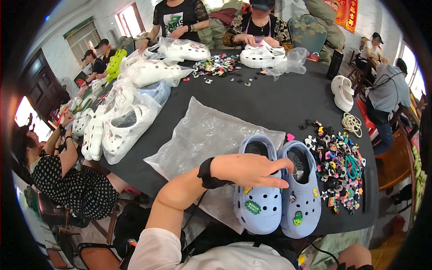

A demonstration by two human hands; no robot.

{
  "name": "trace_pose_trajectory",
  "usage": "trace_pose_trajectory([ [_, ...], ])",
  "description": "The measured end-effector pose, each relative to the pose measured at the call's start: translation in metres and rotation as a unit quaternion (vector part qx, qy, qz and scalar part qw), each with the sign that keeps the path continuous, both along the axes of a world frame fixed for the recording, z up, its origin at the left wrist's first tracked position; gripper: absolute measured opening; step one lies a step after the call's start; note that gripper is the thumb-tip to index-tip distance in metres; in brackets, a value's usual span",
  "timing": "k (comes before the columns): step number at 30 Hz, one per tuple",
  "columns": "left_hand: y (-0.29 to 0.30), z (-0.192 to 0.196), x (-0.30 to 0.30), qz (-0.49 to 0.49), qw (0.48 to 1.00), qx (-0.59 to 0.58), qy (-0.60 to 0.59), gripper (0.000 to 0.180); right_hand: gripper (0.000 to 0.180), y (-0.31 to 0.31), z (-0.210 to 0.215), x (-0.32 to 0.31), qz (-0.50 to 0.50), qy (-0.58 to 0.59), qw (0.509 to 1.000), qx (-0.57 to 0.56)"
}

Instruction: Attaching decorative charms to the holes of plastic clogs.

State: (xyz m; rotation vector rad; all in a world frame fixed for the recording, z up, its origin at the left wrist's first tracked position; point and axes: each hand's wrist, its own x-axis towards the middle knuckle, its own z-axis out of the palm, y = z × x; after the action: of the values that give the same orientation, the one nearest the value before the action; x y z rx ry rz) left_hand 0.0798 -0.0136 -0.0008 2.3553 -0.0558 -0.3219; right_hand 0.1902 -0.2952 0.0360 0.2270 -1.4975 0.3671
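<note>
Clogs in pale blue foam sit side by side on the dark desk close to the person's body, toes toward the person. The left hand (252, 170) reaches across from the left and lies over the left clog (258, 198), its fingers (274, 183) stretched nearly straight to the right so the tips touch the inner edge of the right clog (300, 198); thumb and forefinger seem pinched near the gap between the two shoes, but whether a small charm is held there cannot be told. The right hand does not show; only a bit of wrist appears at the lower right edge, so its state is unknown.

Judging by their thick soles and moulded look, the clogs are likely light, springy and fairly stiff, not fragile, with a matt surface that should not slip. The heel opening or the side wall of the upper looks like the best place to take hold, since the top already carries small charms (253, 207) pressed into its holes.

Just right of the hand lies a heap of loose coloured charms (337, 166), small and easily scattered. Under and left of the forearm lies a crinkled clear plastic bag (202, 135), thin and slippery. Farther left are white clogs in bags (121, 130).
</note>
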Motion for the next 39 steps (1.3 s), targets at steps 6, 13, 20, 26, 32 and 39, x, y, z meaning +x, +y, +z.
trace_pose_trajectory([
  [6,0.001,-0.008,0.000,-0.004,0.999,-0.011,-0.039,0.044,0.023,0.021,-0.023,-0.002,-0.051,0.055,0.996,0.055],
  [13,-0.004,0.001,0.008,-0.008,1.000,-0.027,-0.006,0.044,0.029,0.020,-0.036,-0.002,-0.158,0.085,0.979,0.097],
  [20,0.003,0.001,0.002,0.022,0.998,-0.032,0.040,0.045,0.036,-0.030,-0.017,0.004,-0.351,0.006,0.929,0.121],
  [26,-0.001,-0.004,0.003,-0.008,0.998,-0.044,-0.053,0.044,0.041,-0.063,-0.027,0.011,-0.526,-0.164,0.832,0.058],
  [32,-0.001,-0.017,0.004,0.001,0.997,-0.039,-0.063,0.047,0.034,-0.070,-0.034,0.039,-0.500,-0.360,0.696,-0.368],
  [39,-0.009,-0.005,0.008,-0.019,1.000,0.004,-0.025,0.050,0.065,-0.050,-0.076,0.055,-0.517,-0.427,0.429,-0.605],
])
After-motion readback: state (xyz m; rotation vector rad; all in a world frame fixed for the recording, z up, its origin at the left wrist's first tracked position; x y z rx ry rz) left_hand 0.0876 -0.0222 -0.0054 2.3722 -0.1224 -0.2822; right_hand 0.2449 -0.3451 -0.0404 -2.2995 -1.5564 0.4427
